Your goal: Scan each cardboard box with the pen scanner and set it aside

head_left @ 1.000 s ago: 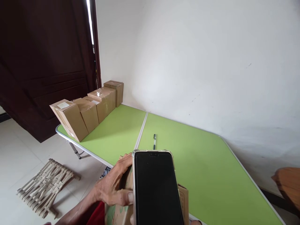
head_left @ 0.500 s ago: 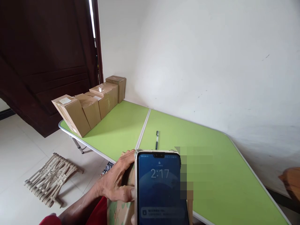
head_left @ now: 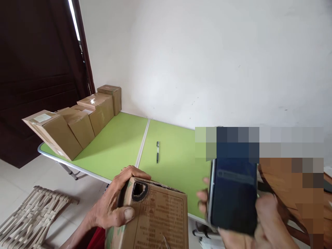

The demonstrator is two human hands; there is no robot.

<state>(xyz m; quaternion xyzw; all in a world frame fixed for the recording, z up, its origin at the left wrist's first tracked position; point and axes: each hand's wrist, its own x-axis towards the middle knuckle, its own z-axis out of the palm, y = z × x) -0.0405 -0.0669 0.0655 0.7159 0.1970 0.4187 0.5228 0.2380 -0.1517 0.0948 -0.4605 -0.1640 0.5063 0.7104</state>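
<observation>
Low in the middle, a printed cardboard box (head_left: 163,214) with a torn hole in its upper corner stands close to me. My left hand (head_left: 116,204) grips that box near the hole, thumb on the printed face and fingers over the far edge. Off to the right, my right hand (head_left: 267,211) holds a smartphone (head_left: 234,193), its dark screen facing me, fingers wrapped round both sides. Blurred squares cover the phone's upper part. Beyond the box, a pen (head_left: 158,152) with a black cap lies on the green folding table (head_left: 119,138).
A row of taped cardboard boxes (head_left: 77,126) stands along the table's left end. On the floor at lower left is a woven stool (head_left: 33,214). A white wall (head_left: 168,62) rises behind the table, and a brown wooden surface (head_left: 278,180) is at the right, partly pixelated.
My right hand has carried the phone from in front of the cardboard box out to the right, uncovering the box. My left hand stays on the box. The view has turned rightward.
</observation>
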